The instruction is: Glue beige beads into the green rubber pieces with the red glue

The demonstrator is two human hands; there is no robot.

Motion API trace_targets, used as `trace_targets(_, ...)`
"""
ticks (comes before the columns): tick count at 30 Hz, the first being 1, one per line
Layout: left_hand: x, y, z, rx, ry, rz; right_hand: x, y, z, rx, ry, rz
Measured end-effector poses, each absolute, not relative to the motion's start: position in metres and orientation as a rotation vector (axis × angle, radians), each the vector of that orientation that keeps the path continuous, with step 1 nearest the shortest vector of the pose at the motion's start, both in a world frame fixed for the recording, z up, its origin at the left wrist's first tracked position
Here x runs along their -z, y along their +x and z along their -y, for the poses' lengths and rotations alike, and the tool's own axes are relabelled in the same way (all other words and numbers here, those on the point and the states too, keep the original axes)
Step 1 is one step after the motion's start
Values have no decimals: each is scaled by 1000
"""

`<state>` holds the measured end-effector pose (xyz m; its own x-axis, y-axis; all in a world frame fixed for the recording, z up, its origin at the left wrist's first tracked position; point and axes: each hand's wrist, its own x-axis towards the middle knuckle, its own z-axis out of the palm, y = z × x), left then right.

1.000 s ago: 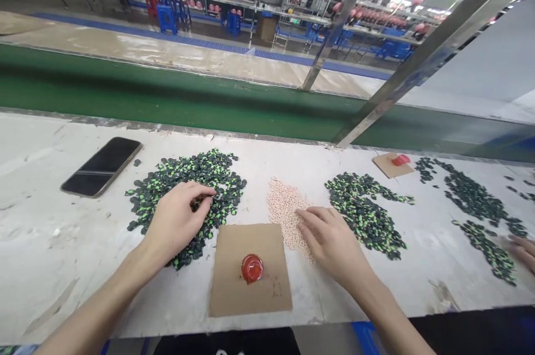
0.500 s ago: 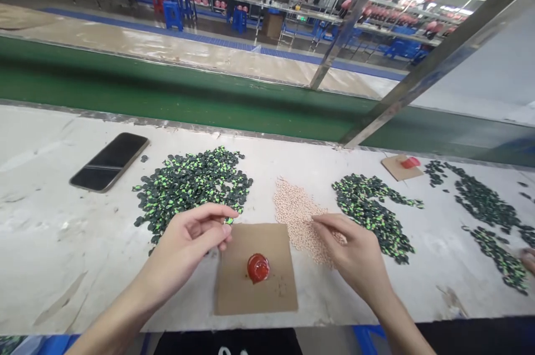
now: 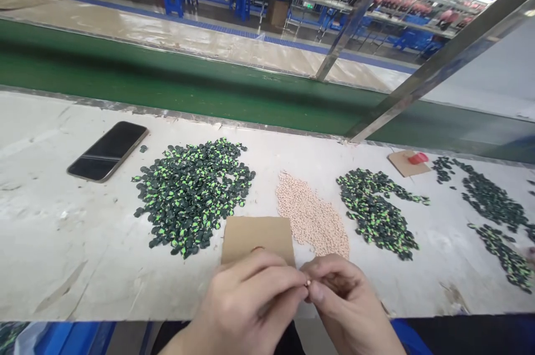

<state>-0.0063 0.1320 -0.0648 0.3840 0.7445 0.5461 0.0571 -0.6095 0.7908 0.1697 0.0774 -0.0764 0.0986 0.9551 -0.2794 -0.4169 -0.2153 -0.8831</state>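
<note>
My left hand (image 3: 254,302) and my right hand (image 3: 353,302) meet at the fingertips over the front of a brown cardboard square (image 3: 259,232). A tiny pale pink bead (image 3: 308,283) shows where the fingertips touch, pinched by my right thumb and fingers. My left thumb and fingers are pressed together against it; whatever else they hold is hidden. Only the upper edge of the red blob (image 3: 258,248) on the cardboard shows behind my left hand. Beyond the right hand spreads a heap of the same beads (image 3: 311,213).
Piles of dark green pieces with bright green marks lie left (image 3: 192,193) and right (image 3: 376,215). A phone (image 3: 108,151) rests at the far left. Another cardboard piece (image 3: 407,163) bears a red item (image 3: 418,158). Another person's hand (image 3: 530,257) shows at the right edge.
My left hand has moved right and down from beside the left pile. My right hand has drawn back from the bead heap with a bead, and both hands now touch.
</note>
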Motion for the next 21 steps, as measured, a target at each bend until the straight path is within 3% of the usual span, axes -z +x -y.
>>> trace_targets(6, 75, -12, -129, -1291, 2340, -720, 68, 161, -77, -1343, -1286, 775)
trace_targets(11, 79, -6, -124, -1353, 2125, -807, 66, 146, -71, -1113, -1358, 734)
trace_targets(21, 92, -13, -110, -1330, 2023, -858, 76, 146, -67, -1172, -1336, 889)
